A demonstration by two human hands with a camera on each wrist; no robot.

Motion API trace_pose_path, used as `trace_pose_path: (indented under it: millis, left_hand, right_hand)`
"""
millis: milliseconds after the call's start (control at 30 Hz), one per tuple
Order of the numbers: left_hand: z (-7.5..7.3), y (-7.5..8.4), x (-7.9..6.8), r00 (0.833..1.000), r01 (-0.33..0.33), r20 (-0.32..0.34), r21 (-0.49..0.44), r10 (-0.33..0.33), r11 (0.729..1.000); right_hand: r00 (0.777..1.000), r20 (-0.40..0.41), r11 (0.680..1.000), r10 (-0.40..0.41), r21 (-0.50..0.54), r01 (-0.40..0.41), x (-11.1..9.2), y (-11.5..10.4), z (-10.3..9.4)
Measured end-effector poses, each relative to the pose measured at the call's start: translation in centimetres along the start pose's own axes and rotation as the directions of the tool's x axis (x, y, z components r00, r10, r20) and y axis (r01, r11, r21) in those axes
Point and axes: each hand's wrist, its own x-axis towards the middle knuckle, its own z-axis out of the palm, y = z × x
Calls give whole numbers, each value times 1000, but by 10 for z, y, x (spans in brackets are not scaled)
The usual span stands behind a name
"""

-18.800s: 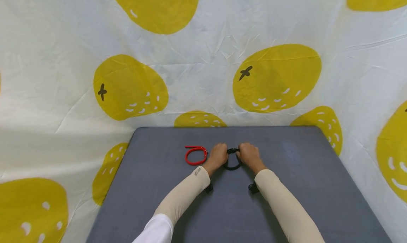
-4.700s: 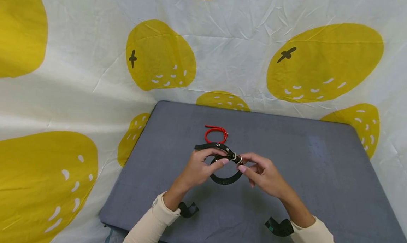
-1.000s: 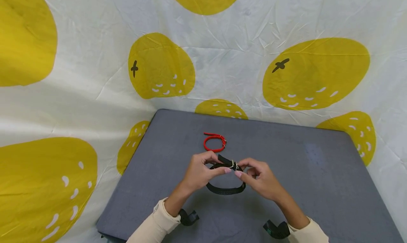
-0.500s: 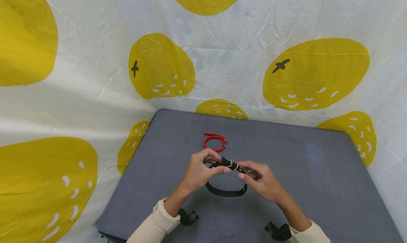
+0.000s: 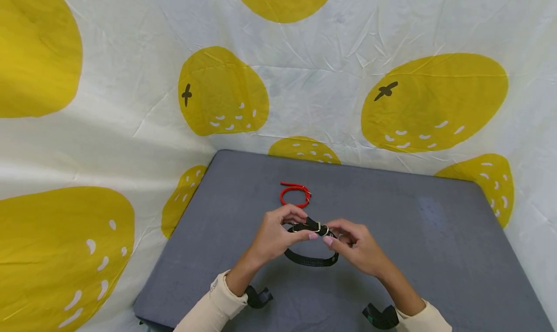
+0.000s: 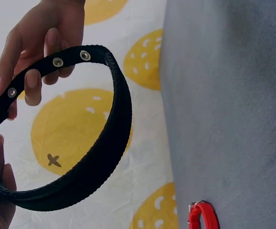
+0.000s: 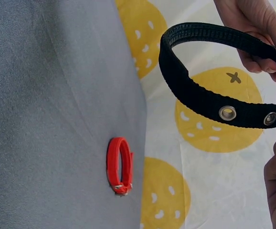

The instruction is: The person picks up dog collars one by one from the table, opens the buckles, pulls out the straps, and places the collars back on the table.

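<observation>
A black collar (image 5: 311,262) with a metal buckle (image 5: 320,228) and metal eyelets is held up above the table as a loop. My left hand (image 5: 276,234) pinches it just left of the buckle, between thumb and fingers. My right hand (image 5: 360,245) pinches the strap on the buckle's right side. A short black strap end (image 5: 311,221) sticks up beside the buckle. In the right wrist view, two eyelets show on the collar (image 7: 195,98); the buckle is out of sight there. A red collar (image 5: 281,195) lies on the table behind my left hand.
The grey table (image 5: 391,211) spreads under both hands. Behind it hangs a white cloth (image 5: 313,95) printed with yellow fruit. Black straps (image 5: 259,298) hang at both wrists.
Since the oldest frame, the black collar has risen from the table. Its strap end, long 4.7 s ago, now protrudes only a little, and the loop is wider. The red collar has stayed put.
</observation>
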Motion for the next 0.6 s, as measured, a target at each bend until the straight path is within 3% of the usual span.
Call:
trace_pose_path:
  millis: [233,467,600]
  left_hand:
    - [-2,-2,1,999,-28,15,11,28,1000]
    - [-2,-3,0,996,-75,50,43,73,996]
    - [-1,-4,-1,995,-85,58,48,82,995]
  right_hand:
    - [998,26,998,-59,22,58,-1,2,0]
    - [999,46,1000,22,21,-23,-5,5,1]
    - [999,34,999,31,7,-31,-6,6,3]
